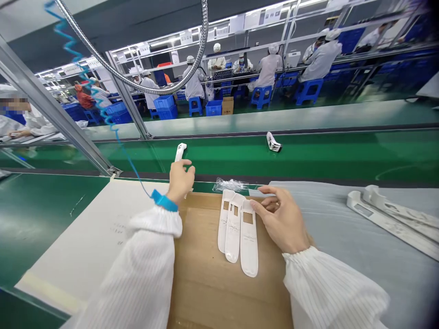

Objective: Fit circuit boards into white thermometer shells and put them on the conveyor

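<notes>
My left hand (181, 180), with a blue wrist strap (164, 201), reaches over the near edge of the green conveyor belt. Its thumb and forefinger are apart. Just beyond its knuckles lies a white plastic part (180, 151) with a small window, its lower end hidden by the hand. My right hand (283, 217) is loosely curved, thumb and forefinger apart. Its thumb tip touches the top corner of the rightmost white plastic cover (249, 246). Two similar covers, a middle one (233, 237) and a left one (222, 228), overlap beside it on the brown cardboard (212, 292).
Another white part (273, 142) sits on the belt (222, 155). Clear plastic film (230, 184) lies behind the covers. Long white parts (394, 219) rest on grey sheeting at right. A coiled blue cord (125, 148) runs to my strap. Co-workers sit beyond the belt.
</notes>
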`<act>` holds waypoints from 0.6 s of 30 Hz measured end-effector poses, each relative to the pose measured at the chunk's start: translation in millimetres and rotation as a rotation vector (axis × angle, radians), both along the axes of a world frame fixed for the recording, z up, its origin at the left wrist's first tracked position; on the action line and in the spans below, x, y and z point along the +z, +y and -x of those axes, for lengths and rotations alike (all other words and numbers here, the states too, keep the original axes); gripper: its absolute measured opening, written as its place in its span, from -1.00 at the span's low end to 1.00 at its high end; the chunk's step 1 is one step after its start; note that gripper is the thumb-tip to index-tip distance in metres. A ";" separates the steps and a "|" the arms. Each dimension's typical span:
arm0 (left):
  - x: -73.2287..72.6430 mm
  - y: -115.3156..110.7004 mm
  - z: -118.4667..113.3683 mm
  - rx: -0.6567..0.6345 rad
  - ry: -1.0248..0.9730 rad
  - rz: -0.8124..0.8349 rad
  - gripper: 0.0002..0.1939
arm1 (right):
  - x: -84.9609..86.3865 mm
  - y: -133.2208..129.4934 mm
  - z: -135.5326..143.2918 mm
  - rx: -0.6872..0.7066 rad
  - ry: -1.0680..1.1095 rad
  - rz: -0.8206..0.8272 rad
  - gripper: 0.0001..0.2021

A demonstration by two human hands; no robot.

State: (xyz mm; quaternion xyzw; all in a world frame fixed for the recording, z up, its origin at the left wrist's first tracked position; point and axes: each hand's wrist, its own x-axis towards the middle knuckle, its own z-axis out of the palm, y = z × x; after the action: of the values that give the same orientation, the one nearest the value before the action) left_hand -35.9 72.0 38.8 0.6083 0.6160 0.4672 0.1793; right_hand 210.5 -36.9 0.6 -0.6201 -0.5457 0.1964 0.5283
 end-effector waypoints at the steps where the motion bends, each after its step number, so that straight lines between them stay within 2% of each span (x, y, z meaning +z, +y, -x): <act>1: -4.5 -14.4 -5.9 0.007 -0.014 0.009 -0.81 | 1.5 -0.8 0.6 -0.012 -0.004 -0.010 -0.61; 3: -13.5 -42.0 -17.9 -0.014 -0.036 0.004 -0.80 | 3.6 -2.2 1.1 -0.028 -0.006 -0.021 -0.64; 5: -20.9 -65.0 -29.1 -0.107 -0.038 -0.021 -0.80 | 4.8 -3.2 0.7 -0.031 -0.019 0.009 -0.65; 8: -26.8 -88.1 -42.7 -0.401 -0.002 -0.023 -0.75 | 5.2 -3.5 -0.3 0.087 -0.058 0.105 -0.63; 10: -28.3 -96.5 -49.7 -0.533 0.031 0.013 -0.69 | 4.1 -2.5 -0.1 0.163 -0.071 0.109 -0.66; 12: -29.4 -101.0 -55.0 -0.525 0.062 0.042 -0.75 | 2.2 -1.4 0.6 0.154 -0.071 0.061 -0.71; 15: -31.6 -104.0 -59.7 -0.447 0.079 0.063 -0.95 | 0.0 -1.7 1.2 0.095 -0.045 0.038 -0.69; 18: -32.6 -105.5 -61.8 -0.407 0.041 0.053 -0.97 | 3.0 -2.5 -2.9 0.071 0.018 0.038 -0.61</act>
State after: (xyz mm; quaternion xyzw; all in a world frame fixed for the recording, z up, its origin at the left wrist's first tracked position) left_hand 25.9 -33.6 6.1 0.7247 0.4958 0.3927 0.2734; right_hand 213.4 -39.3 3.6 -0.6084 -0.5589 0.2311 0.5139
